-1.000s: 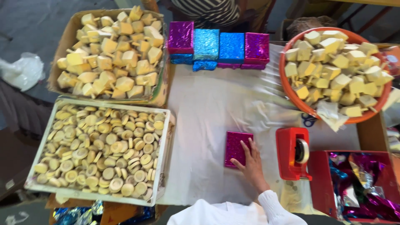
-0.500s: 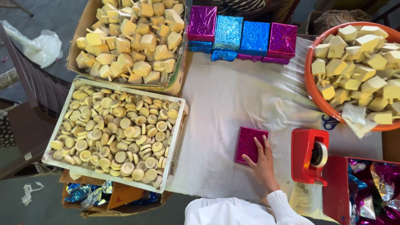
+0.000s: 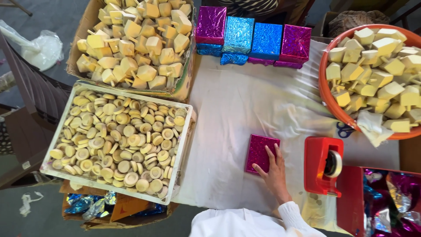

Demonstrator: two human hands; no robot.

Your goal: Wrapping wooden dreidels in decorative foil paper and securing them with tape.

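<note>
Right hand [image 3: 275, 173] lies flat, fingers spread, pressing a magenta foil-wrapped block [image 3: 260, 153] onto the white-covered tabletop [image 3: 237, 114], just left of a red tape dispenser [image 3: 323, 166]. The left hand is out of sight.

Hidden or cut off, placed from the red tape dispenser [image 3: 323, 165]:
- right hand [image 3: 275, 172], just left of it: fingers cover a corner of the pink foil-wrapped block [image 3: 259, 152]; palm side unseen
- left hand: out of view
- orange basin [image 3: 330, 94], above it: right side cut by the frame edge
- red box of foil sheets [image 3: 353, 197], lower right: runs off the corner
- scissors [image 3: 345, 130], above: only blue handles show under the basin
</note>
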